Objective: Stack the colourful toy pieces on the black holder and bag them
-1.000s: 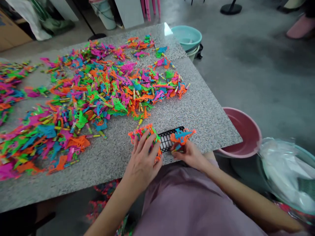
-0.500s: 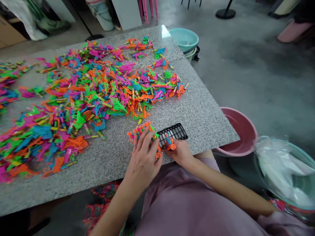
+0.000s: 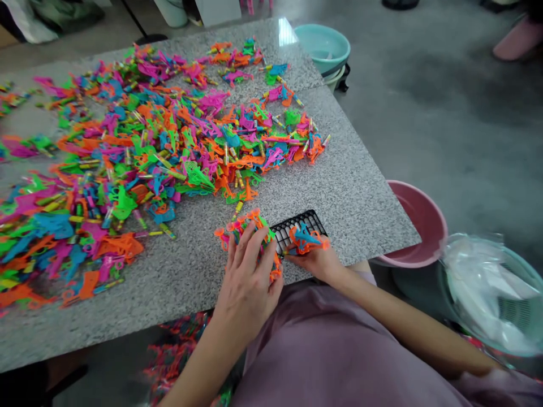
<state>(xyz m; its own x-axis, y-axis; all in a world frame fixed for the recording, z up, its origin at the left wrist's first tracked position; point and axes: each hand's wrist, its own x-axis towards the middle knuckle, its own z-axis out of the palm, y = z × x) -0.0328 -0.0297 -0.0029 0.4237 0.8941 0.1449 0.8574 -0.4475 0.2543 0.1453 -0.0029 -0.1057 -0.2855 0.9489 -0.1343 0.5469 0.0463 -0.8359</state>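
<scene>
My left hand lies flat, fingers spread, on a small bunch of orange and green plastic toy pieces at the near edge of the granite table. Just to its right sits a black plastic grid tray. My right hand holds an orange and blue toy piece over the tray's right end. A wide heap of bright plastic pieces in pink, green, orange and blue covers the table beyond my hands.
A pink basin stands on the floor under the table's right corner. Next to it is a teal basin holding a clear plastic bag. Another teal basin sits at the table's far end. Loose coloured pieces lie on the floor below the table.
My right hand dipped to the left part of the tray with the piece, then came back to the right end with an orange and blue piece. The left hand stayed on its bunch.
</scene>
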